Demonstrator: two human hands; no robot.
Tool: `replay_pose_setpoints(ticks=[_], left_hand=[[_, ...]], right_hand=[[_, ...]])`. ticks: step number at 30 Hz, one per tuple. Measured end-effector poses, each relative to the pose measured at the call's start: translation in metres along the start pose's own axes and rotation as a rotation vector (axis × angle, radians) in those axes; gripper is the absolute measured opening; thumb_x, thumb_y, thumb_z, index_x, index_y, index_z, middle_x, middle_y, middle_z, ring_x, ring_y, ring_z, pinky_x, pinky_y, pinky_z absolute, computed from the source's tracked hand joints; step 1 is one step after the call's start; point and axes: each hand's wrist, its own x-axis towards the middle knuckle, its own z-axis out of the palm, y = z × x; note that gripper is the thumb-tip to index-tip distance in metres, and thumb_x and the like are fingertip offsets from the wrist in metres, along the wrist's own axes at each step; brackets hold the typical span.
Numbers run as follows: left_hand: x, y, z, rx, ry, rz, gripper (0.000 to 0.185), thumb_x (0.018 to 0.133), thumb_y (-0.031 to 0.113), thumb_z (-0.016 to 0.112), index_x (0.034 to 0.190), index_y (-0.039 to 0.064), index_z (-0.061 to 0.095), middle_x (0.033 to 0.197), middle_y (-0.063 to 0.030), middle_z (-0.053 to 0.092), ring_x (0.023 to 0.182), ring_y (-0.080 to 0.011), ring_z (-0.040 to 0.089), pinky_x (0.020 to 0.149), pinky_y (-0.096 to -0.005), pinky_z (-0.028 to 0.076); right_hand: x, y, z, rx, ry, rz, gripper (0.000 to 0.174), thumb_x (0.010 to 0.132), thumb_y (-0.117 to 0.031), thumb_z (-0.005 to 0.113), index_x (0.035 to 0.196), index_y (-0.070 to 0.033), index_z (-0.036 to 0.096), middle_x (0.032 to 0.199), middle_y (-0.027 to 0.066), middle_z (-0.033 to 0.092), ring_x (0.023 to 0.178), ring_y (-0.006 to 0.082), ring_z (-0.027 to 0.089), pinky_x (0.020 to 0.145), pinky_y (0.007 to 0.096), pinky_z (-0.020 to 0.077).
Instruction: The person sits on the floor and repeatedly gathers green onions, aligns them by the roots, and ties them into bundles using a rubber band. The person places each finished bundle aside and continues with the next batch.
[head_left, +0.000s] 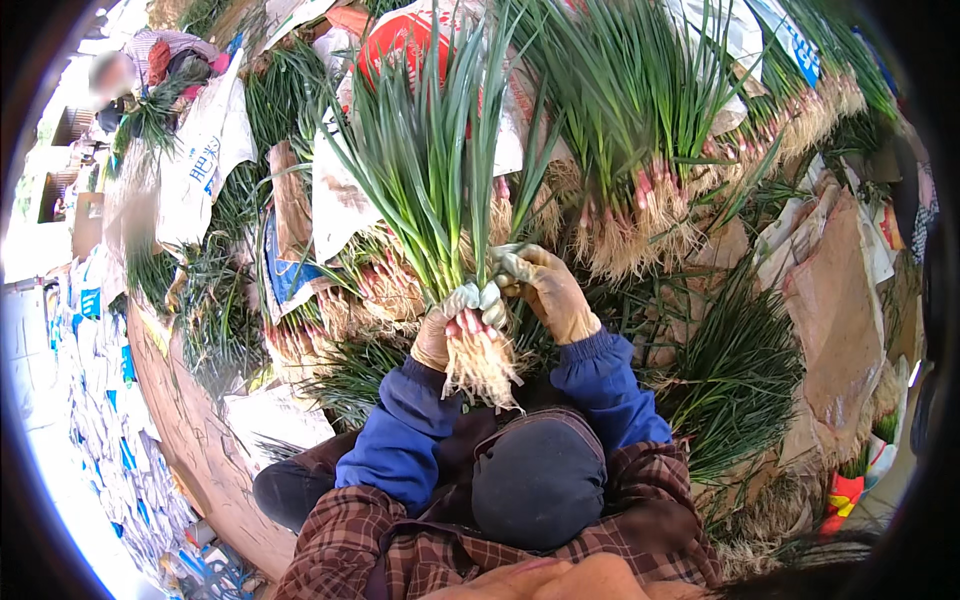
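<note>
A bunch of green plants with long leaves, pinkish stem bases and pale stringy roots stands upright before me. My left hand, in a dirty pale glove, is closed around its stems just above the roots. My right hand, gloved the same way, is raised beside the bunch at its right, fingers bent close to the leaves; whether it pinches a leaf is not clear. Behind, another large bunch stands with its roots towards me.
Rows of similar plants lie around, partly under printed white sacks. Loose leaves are heaped at the right beside a brown sheet. Another person bends over plants at the upper left. White bundles are piled at the left.
</note>
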Motion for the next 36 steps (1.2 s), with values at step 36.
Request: replay_pose_setpoints(ticks=[36], left_hand=[[-0.003,0.058,0.051,0.789,0.259,-0.072,0.027,0.087,0.022,0.065,0.105,0.001,0.068,0.079,-0.0065,0.07,0.067,-0.0085,0.064,0.055,-0.0199,0.044]], right_hand=[[-0.008,-0.015,-0.066,-1.446,0.416,-0.591,0.043,0.088,-0.046,0.064,0.105,-0.007,0.068,0.08,0.0109,0.07,0.08,0.0272,0.068,0.078,0.0397,0.0548]])
